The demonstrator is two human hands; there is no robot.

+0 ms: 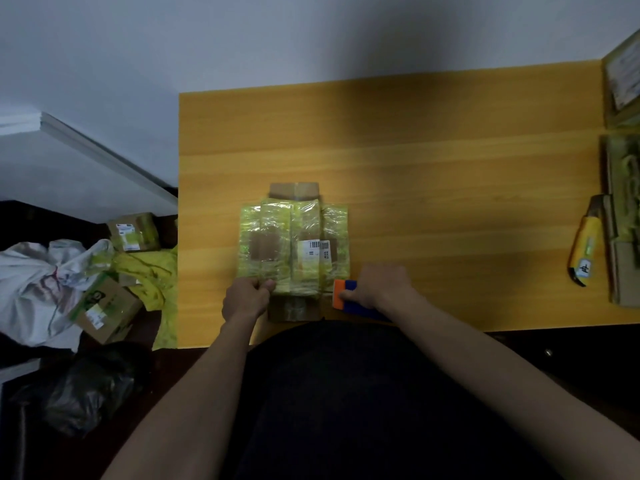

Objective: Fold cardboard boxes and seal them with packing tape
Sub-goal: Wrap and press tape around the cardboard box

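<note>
We look down on a flattened cardboard box (pixel 294 251) lying on the yellow wood-grain bench (pixel 450 168), near its front-left area, its long axis running from the person's body toward the far wall. Bare brown flaps show at the far and near ends; the middle is wrapped in glossy yellow-green tape, with a white barcode label (pixel 316 250) facing up right of centre. The left hand (pixel 246 299) sits at the box's near-left corner, its fingers (pixel 268 285) curled and pinching the taped edge. The right hand (pixel 375 287) is at the near-right corner, clenched around an orange-and-blue tool (pixel 344 294) whose orange end touches the box's edge. At the bench's right edge we see a yellow utility knife (pixel 585 251) lying lengthwise beside a stack of flattened cartons (pixel 623 209). On the floor to the left lie small taped boxes (pixel 133 232), a white bag (pixel 38 282) and a black bag (pixel 90 386).
</note>
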